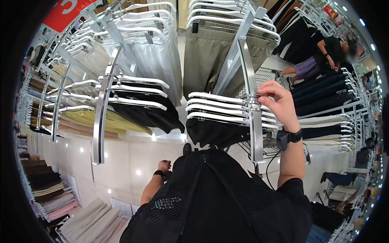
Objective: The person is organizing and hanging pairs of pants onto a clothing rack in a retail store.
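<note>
My right hand (276, 101) is raised at the metal rail (254, 129) right of centre, thumb and forefinger closed at the hanger hooks on it. White hangers (216, 103) with black garments (214, 131) hang from that rail. Whether a hook is between my fingertips is too small to tell. Low at my side is my left hand (165, 165), its fingers curled and nothing visible in it. Left of centre, a second metal rail (100, 129) carries white hangers with black trousers (150, 111) and a yellow-green garment (109, 120).
Behind are olive trousers (208, 52) and white trousers (156, 56) on racks. A wire cart (259, 79) stands beyond the right rail. Another person (334, 52) is at the upper right. Folded garments (91, 222) lie at the lower left.
</note>
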`<state>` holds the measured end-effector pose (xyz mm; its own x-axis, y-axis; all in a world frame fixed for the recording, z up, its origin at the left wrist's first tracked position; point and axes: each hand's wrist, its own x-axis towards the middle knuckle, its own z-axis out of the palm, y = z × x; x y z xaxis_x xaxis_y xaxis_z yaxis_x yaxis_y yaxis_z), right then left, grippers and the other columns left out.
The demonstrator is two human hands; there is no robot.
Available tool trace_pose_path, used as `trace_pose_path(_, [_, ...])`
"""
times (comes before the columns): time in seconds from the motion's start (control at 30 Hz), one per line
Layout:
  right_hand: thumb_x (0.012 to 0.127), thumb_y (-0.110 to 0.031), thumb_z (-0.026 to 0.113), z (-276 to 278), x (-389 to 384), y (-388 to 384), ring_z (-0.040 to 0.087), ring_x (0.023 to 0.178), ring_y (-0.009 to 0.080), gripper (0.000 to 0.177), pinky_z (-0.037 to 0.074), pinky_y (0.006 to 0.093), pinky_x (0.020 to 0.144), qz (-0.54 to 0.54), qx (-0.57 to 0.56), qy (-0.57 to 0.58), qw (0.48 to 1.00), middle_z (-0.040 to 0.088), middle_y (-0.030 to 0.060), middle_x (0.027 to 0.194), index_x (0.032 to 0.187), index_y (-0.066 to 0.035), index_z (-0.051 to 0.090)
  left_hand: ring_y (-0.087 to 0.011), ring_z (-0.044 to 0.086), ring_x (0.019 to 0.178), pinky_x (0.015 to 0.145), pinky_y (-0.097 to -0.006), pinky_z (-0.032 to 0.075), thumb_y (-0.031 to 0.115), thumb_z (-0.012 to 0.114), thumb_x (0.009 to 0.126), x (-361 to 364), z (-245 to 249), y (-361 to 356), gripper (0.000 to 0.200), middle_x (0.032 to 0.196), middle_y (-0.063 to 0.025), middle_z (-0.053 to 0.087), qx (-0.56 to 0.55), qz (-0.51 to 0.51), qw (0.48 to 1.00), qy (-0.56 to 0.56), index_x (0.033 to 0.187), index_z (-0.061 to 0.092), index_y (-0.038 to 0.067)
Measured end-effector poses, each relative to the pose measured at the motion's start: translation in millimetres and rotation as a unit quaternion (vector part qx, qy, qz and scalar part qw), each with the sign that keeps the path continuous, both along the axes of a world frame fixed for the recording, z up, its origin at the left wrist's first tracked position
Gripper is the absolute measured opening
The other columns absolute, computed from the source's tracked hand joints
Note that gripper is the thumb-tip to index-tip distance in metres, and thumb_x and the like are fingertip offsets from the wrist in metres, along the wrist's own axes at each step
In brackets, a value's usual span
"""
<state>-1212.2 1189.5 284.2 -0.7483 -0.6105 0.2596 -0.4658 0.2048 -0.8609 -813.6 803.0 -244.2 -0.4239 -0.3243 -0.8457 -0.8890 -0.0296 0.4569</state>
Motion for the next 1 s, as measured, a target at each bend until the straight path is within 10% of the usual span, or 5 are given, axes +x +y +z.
trace_pose_path(0.13, [0.089, -0.001, 0.079, -17, -22, 1, 0.065, 0.091, 0.0127, 0.019, 0.055, 0.0270, 0.086, 0.055, -0.069, -0.151, 0.985, 0.066, 0.0049, 0.103, 0.106, 0.004, 0.073, -0.0203, 0.067, 0.061, 0.060, -0.0370, 0.055, 0.020, 0.066, 0.096, 40, -18, -6, 0.025, 0.077, -0.0100, 0.074, -0.098, -0.201, 0.971, 0.085, 0.098, 0.073, -0.004])
trace_pose_path(0.27, [0.090, -0.012, 0.082, -29, -48, -1, 0.058, 0.088, 0.0081, 0.021, 0.049, 0.0239, 0.082, 0.070, -0.070, -0.223, 0.970, 0.061, -0.0001, 0.102, 0.101, -0.003, 0.068, -0.0205, 0.067, 0.061, 0.060, -0.0370, 0.055, 0.020, 0.066, 0.096, 51, -5, 0, 0.025, 0.076, -0.0100, 0.073, -0.110, -0.182, 0.975, 0.070, 0.097, 0.074, -0.004])
trace_pose_path(0.33, [0.092, -0.003, 0.078, -33, -69, -7, 0.062, 0.087, 0.0064, 0.013, 0.051, 0.0229, 0.081, 0.075, -0.074, -0.183, 0.977, 0.066, -0.0017, 0.095, 0.103, -0.002, 0.070, -0.0205, 0.067, 0.061, 0.059, -0.0369, 0.054, 0.020, 0.065, 0.097, 42, 16, 9, 0.026, 0.076, -0.0097, 0.073, -0.049, 0.044, 0.998, -0.023, 0.101, 0.074, -0.004])
trace_pose_path(0.77, [0.103, -0.027, 0.072, -48, -160, -57, 0.061, 0.084, 0.0058, 0.024, 0.050, 0.0229, 0.082, -0.076, -0.050, -0.055, 0.994, 0.068, -0.0034, 0.091, 0.103, -0.003, 0.072, -0.0186, 0.067, 0.064, 0.061, -0.0367, 0.054, 0.022, 0.066, 0.098, 22, 72, 25, 0.028, 0.079, -0.0086, 0.074, -0.048, 0.046, 0.997, -0.024, 0.106, 0.074, -0.004])
trace_pose_path(1.0, [0.099, -0.016, 0.076, -42, -114, -46, 0.063, 0.088, 0.0062, 0.019, 0.051, 0.0227, 0.082, -0.159, -0.062, 0.042, 0.984, 0.070, -0.0008, 0.097, 0.108, 0.001, 0.073, -0.0204, 0.069, 0.064, 0.064, -0.0376, 0.056, 0.025, 0.064, 0.096, 32, 55, 22, 0.031, 0.080, -0.0106, 0.076, -0.065, 0.023, 0.997, -0.029, 0.098, 0.075, -0.004])
